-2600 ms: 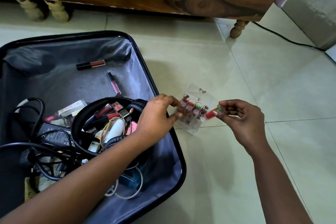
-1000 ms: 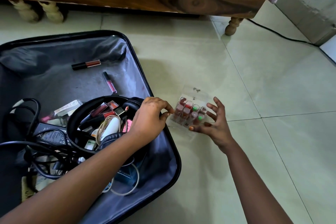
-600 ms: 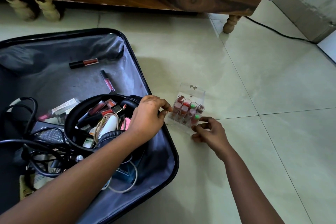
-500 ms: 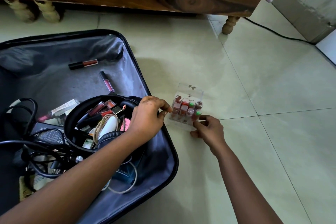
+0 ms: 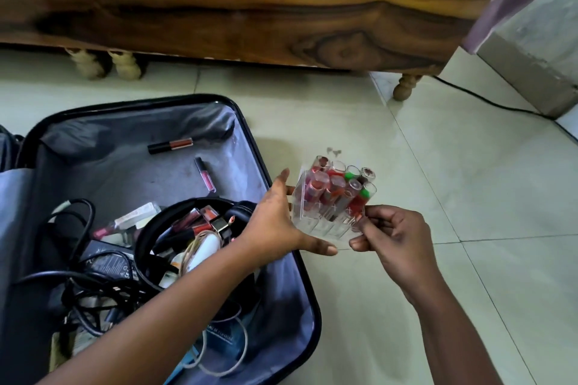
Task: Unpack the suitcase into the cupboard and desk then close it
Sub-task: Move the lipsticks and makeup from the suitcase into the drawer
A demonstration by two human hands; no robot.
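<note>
Early days: both hands, left hand (image 5: 275, 222) and right hand (image 5: 394, 237), pinch the clear lipstick organizer (image 5: 331, 206) in curled fingers above the floor; the suitcase (image 5: 275, 306) remains cluttered and open

The suitcase (image 5: 278, 353) has a black rim and grey lining. The clear organiser (image 5: 325, 222) shows red and pink lipsticks (image 5: 331, 194), 2 with green caps. The headphones (image 5: 147, 237) and cables (image 5: 78, 284) are black. The floor tiles (image 5: 469, 172) are pale green-cream, and the furniture (image 5: 250, 9) is dark-grained brown wood.
</note>
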